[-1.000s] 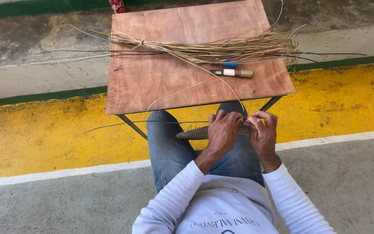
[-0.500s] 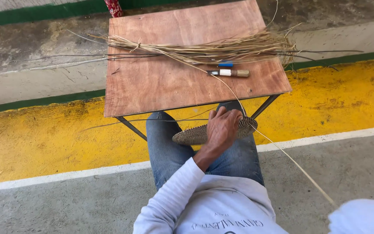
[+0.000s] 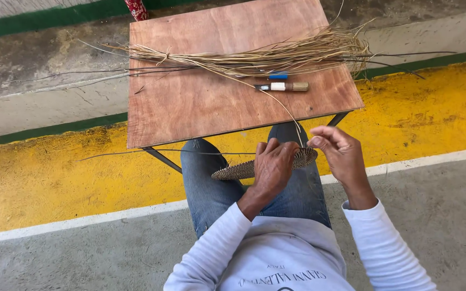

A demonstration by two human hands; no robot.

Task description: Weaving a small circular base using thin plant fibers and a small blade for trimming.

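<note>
Weaving on lap below tabletop's (image 3: 200,108) near edge.
Left hand (image 3: 273,167) grip closed on woven disc (image 3: 238,171); right hand (image 3: 338,151) pinches fibre strand (image 3: 289,112).

My left hand (image 3: 272,168) and right hand (image 3: 336,153) sit close together over my lap, just below the near edge of the square reddish plywood table (image 3: 190,108). The flat woven brown disc (image 3: 244,170) fills the gap between them. Ahead, the near half of the table lies bare; along its far edge the tied bundle of pale straw fibres (image 3: 254,55) and the short wooden-handled tool (image 3: 282,86) block the way.
</note>
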